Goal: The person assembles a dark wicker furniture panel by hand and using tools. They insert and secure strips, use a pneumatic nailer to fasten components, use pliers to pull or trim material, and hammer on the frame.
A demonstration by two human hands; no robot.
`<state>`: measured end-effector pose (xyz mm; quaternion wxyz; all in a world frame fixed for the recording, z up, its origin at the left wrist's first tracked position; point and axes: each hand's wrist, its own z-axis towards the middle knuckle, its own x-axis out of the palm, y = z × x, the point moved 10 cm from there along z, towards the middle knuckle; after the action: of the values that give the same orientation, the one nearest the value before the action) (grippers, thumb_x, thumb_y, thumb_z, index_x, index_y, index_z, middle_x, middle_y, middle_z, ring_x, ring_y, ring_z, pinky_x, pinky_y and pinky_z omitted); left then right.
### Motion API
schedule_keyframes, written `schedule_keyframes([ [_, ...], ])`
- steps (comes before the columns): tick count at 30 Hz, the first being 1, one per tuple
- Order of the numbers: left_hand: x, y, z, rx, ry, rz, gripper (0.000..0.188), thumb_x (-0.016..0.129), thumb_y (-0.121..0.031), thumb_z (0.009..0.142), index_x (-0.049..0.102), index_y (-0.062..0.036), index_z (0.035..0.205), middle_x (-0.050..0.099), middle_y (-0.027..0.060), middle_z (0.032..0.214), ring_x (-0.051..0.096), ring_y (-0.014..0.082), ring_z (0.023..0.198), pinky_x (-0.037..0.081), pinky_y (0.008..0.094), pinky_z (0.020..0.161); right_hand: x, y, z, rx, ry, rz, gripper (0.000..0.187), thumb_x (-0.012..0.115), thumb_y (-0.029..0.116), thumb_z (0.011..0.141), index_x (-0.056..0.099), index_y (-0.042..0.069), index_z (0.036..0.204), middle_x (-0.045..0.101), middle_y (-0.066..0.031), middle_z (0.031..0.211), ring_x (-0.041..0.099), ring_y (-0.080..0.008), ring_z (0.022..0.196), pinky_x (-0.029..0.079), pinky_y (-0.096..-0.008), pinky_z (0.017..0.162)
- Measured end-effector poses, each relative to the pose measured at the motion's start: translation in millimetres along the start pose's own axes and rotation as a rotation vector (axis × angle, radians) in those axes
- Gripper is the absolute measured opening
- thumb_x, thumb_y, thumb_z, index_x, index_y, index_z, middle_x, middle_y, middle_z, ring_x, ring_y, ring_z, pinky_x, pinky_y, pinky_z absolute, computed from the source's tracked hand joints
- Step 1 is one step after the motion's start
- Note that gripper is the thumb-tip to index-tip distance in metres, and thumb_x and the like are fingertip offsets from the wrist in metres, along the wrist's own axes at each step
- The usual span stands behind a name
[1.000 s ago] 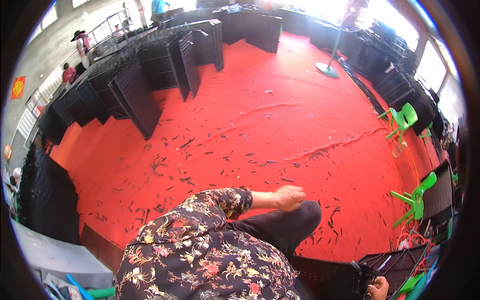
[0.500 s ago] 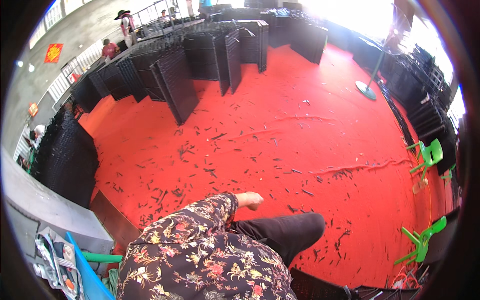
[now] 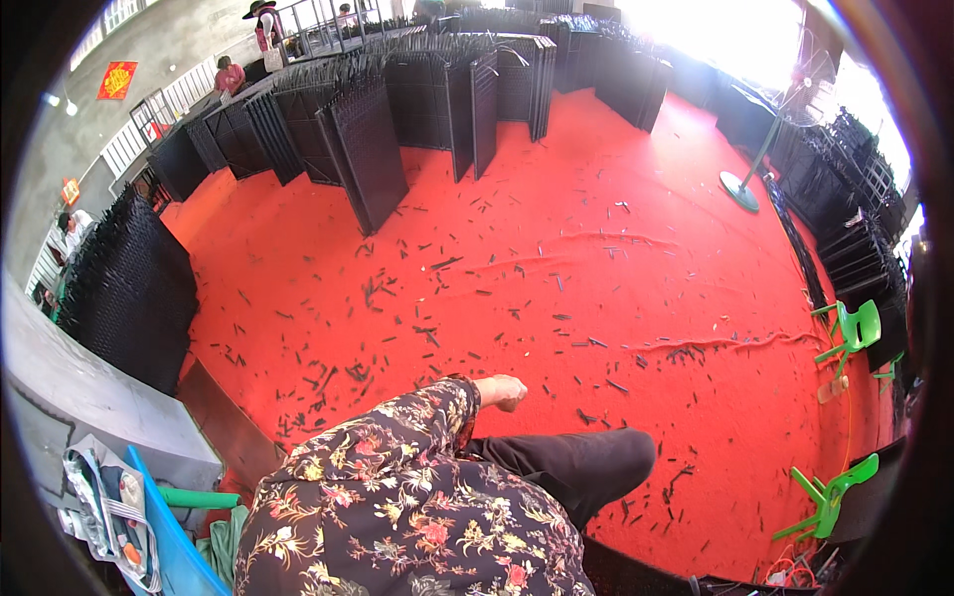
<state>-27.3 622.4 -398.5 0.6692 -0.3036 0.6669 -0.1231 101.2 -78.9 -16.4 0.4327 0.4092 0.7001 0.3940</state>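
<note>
My left hand (image 3: 510,392) comes out of a floral sleeve (image 3: 427,407) and rests in front of my body, above the dark trouser leg (image 3: 566,467). Its fingers look curled in; whatever they may hold is hidden. Beneath and beyond it spreads a red carpet (image 3: 537,338) strewn with short black strips (image 3: 427,336). My right hand does not show. The bent knee points to the right, and the patterned shirt (image 3: 397,526) fills the lower middle.
Black woven panels (image 3: 363,149) stand along the back, with another stack (image 3: 129,278) at left. Green chairs (image 3: 855,326) and a stand fan (image 3: 740,189) are at right. A blue bin (image 3: 169,526) is at lower left. Two people (image 3: 229,74) are at the back left.
The view has turned slightly, so the panels and fan appear shifted right. My left hand keeps nearly the same place and curled shape.
</note>
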Motion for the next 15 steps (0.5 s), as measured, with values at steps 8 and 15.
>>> schedule_keyframes([
  [8,-7.8,-38.3,-14.8,0.244,-0.134,-0.073,0.016,0.046,-0.015,0.077,0.037,-0.0119,0.064,0.024,0.0001,0.051,0.033,0.0166,0.041,0.028,0.0367,0.04,-3.8,-7.4,0.6,0.049,-0.006,-0.026,0.035,0.062,0.004,0.084,0.05,0.0,0.117,0.057,-0.0069,0.096,0.052,-0.0153,0.081,0.045,-0.0276,0.073],
  [15,10.0,-69.2,7.4,0.195,0.163,-0.522,0.011,0.054,-0.011,0.07,0.047,-0.0056,0.065,0.042,0.004,0.056,0.043,0.02,0.048,0.032,0.0342,0.044,-3.5,-4.6,-0.6,0.075,-0.024,-0.04,0.039,0.064,0.003,0.083,0.048,0.0,0.118,0.057,-0.0087,0.101,0.053,-0.0185,0.088,0.046,-0.0331,0.078],
])
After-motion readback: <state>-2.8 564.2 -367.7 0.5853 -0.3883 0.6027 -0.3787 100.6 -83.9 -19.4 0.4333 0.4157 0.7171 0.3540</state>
